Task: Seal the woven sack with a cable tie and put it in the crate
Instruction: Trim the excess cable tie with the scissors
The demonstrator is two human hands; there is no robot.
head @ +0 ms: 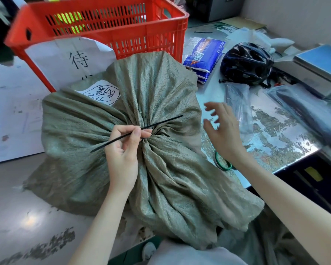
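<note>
A full grey-green woven sack [80, 131] lies on the floor in front of me, its mouth gathered into a bunch at the middle. My left hand [124, 148] pinches a thin black cable tie [161, 123] right at that gathered neck, the tie slanting up to the right and sticking out behind my fingers. My right hand [222, 131] hovers to the right of the sack with fingers spread, holding nothing. The red slatted crate [161, 35] stands just behind the sack, with a white paper sign on its front.
A metal table [275, 138] runs along the right, carrying a black helmet [246, 64], blue packets [204, 54], plastic bags, a scale [319, 64] and a green tape roll [223, 162] near its edge. A white sheet [13, 111] covers the floor at left.
</note>
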